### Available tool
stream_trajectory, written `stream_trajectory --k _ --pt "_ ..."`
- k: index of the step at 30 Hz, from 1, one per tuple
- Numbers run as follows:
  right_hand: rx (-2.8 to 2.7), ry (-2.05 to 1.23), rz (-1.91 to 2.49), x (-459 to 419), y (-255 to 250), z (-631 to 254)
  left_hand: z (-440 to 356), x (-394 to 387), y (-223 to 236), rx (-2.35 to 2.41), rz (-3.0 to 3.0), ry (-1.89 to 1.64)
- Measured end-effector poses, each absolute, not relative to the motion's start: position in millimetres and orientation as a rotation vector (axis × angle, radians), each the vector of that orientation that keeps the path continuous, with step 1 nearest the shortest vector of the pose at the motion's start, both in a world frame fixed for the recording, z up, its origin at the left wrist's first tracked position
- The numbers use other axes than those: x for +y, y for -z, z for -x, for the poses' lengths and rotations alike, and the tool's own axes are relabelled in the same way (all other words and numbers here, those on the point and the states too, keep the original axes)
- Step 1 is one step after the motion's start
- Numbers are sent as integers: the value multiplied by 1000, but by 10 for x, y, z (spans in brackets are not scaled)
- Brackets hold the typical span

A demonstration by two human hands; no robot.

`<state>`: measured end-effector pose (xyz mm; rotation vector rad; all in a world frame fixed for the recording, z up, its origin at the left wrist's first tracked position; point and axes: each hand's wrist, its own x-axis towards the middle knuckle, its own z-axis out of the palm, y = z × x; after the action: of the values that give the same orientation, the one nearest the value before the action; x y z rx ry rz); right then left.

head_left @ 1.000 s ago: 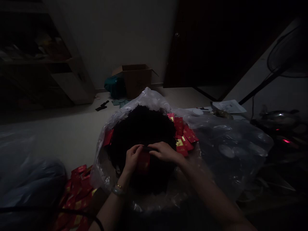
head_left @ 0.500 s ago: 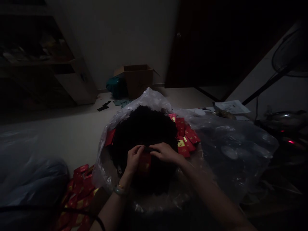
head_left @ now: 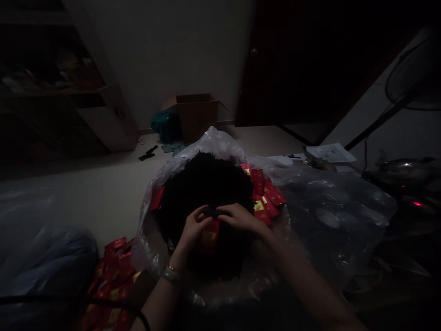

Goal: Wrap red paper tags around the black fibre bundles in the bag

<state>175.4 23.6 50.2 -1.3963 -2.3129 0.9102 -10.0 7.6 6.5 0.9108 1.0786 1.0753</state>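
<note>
A big black heap [head_left: 203,179] with a frayed edge fills a container lined with clear plastic [head_left: 220,138]. Over its near side, my left hand [head_left: 193,227] and my right hand [head_left: 240,217] pinch a small dark strip [head_left: 214,212] between them, one at each end. Its kind is too dark to tell. Just below the strip is a red packet [head_left: 209,236] with a gold patch, close to my left fingers; whether they touch it, I cannot tell. More red packets [head_left: 263,197] lie along the heap's right edge, and one red packet [head_left: 157,197] is at its left.
Loose red packets [head_left: 115,276] are piled at lower left beside a dark blue bundle [head_left: 51,262]. A plastic bag [head_left: 330,207] spreads to the right. Behind are an open cardboard box [head_left: 198,117], a teal bag [head_left: 166,125] and a dark door [head_left: 292,69].
The red packet under my hands shows more clearly, with its gold patch visible. My left hand has shifted slightly right and its fingers have turned. Both hands stay at the dark strip.
</note>
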Motion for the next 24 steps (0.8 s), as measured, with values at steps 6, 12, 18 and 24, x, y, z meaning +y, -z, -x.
stream_trajectory --k 6,12,18,24 --pt "-2095 -1134 1285 251 -439 -1845 88 72 -10 1091 -825 -1086" --pt "-1888 -1169 1364 279 -302 -1982 85 64 -69 1131 -847 -1121" --pt "-2189 -749 1722 314 -155 -2126 95 59 -82 1257 -934 -1179" --pt "-1908 -814 1390 175 -180 -1651 73 47 -58 1255 -980 -1227"
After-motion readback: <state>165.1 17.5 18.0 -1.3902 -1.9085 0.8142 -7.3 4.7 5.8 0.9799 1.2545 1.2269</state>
